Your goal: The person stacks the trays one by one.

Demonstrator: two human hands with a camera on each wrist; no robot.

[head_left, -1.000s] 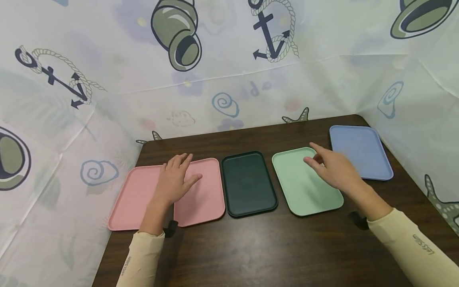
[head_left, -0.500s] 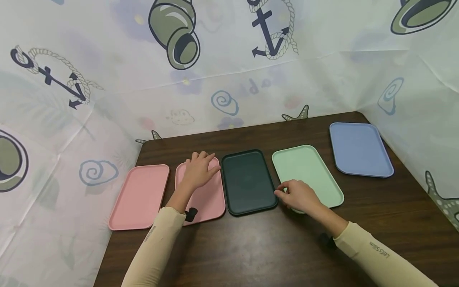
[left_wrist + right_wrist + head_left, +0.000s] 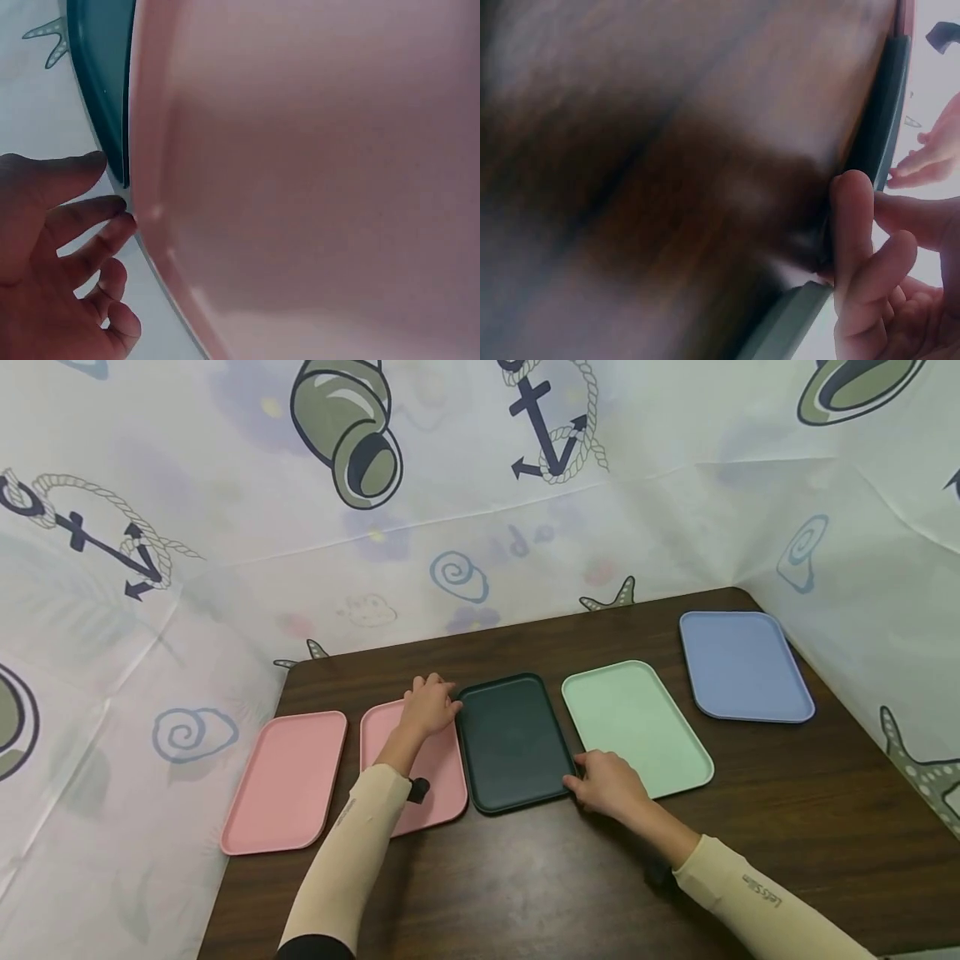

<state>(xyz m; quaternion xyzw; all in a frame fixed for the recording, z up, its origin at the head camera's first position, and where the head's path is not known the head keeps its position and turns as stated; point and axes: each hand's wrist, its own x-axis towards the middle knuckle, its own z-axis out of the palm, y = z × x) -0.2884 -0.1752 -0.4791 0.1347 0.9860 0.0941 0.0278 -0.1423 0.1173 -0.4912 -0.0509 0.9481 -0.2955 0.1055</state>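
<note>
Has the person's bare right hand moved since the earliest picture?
Yes, leftward and nearer the person. Judged against the pale green, rectangular, plastic-looking tray, the bare right hand went from over the tray's right edge to its near left corner.

A dark green rectangular tray [image 3: 515, 745], matte, with rounded corners and a low raised rim, lies face up near the middle of a brown wooden table [image 3: 480, 893]. Its long sides tilt slightly, the far end pointing between eleven and twelve o'clock. The right wrist view shows it edge-on, toward two o'clock.
</note>
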